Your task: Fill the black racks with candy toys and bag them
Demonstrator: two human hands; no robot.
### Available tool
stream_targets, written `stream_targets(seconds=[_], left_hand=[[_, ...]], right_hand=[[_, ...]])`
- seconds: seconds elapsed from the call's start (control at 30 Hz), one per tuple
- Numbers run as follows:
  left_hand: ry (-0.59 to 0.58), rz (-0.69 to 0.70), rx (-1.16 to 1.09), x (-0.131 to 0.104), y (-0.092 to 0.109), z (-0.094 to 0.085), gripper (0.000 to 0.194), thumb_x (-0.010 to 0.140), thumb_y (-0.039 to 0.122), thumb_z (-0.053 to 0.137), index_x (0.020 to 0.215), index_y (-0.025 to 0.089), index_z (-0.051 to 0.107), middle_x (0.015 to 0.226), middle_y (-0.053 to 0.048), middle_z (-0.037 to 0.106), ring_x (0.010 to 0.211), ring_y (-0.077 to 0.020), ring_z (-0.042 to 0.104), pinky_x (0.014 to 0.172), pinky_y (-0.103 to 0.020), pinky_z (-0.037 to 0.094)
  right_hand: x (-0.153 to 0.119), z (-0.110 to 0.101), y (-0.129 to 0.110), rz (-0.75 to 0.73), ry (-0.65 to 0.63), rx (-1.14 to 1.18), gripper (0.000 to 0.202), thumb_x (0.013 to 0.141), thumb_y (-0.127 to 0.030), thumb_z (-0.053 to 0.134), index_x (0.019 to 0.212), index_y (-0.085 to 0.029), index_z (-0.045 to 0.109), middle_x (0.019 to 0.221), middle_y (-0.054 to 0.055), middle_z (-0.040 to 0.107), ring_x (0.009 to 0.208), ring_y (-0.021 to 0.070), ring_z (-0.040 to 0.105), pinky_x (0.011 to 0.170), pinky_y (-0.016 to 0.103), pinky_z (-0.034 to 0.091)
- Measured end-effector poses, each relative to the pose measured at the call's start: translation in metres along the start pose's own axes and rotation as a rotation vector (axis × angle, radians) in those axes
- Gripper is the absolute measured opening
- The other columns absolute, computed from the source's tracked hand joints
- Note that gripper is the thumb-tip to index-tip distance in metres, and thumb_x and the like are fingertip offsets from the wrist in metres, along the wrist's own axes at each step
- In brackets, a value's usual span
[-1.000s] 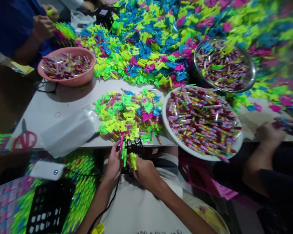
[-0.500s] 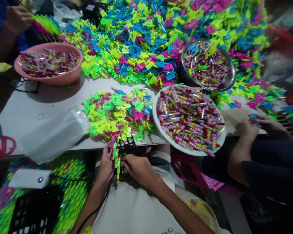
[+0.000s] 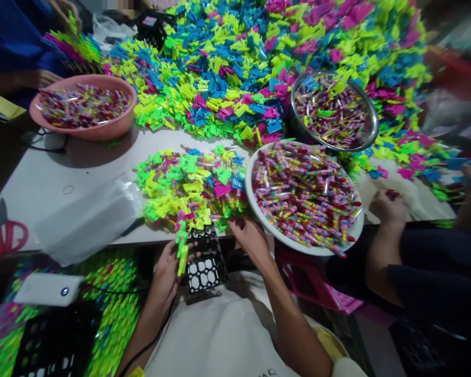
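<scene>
My left hand (image 3: 167, 267) grips the left side of a black perforated rack (image 3: 204, 259), held tilted over my lap at the table edge. A row of green, yellow and pink plastic pieces (image 3: 182, 248) stands along the rack's left side; its other visible holes have nothing in them. My right hand (image 3: 251, 241) is at the front edge of the small pile (image 3: 192, 183) of bright plastic pieces and patterned sticks. Its fingers are curled together near a green piece; what is between them, if anything, is hidden. A white basin (image 3: 251, 196) of wrapped, patterned sticks stands just right of it.
A pink basin (image 3: 84, 135) and a metal bowl (image 3: 372, 133) hold more sticks. Behind lies a large heap of colourful pieces (image 3: 227, 68). Left are a plastic bag (image 3: 88, 217), red-handled scissors (image 3: 6, 235) and a white power bank (image 3: 49, 289). Co-workers' hands (image 3: 390, 207) are at both sides.
My right hand has left the rack and moved right and forward to the small pile's edge. The rack's perforated face is now uncovered. The neighbour's hands on the right have moved apart.
</scene>
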State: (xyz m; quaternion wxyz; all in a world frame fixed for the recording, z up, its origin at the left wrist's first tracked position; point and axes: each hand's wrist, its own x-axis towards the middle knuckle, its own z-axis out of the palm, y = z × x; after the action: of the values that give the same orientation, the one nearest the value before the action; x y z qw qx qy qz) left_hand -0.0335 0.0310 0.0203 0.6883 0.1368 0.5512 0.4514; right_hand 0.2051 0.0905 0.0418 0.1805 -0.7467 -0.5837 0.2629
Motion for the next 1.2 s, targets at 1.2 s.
stream_targets(seconds=[1.2], left_hand=[[-0.298,-0.58,-0.439,-0.011,-0.016,0.011,0.029,0.096,0.035,0.062,0.114,0.017,0.077,0.085,-0.012,0.08,0.081,-0.0289,0.078,0.081,-0.049,0.063]], right_hand=[[-0.111,0.024,-0.012,-0.232,-0.299,0.449,0.021,0.103,-0.036,0.061,0.088,-0.021,0.067,0.082,0.001,0.071,0.073,0.0175,0.068,0.073,0.027,0.05]])
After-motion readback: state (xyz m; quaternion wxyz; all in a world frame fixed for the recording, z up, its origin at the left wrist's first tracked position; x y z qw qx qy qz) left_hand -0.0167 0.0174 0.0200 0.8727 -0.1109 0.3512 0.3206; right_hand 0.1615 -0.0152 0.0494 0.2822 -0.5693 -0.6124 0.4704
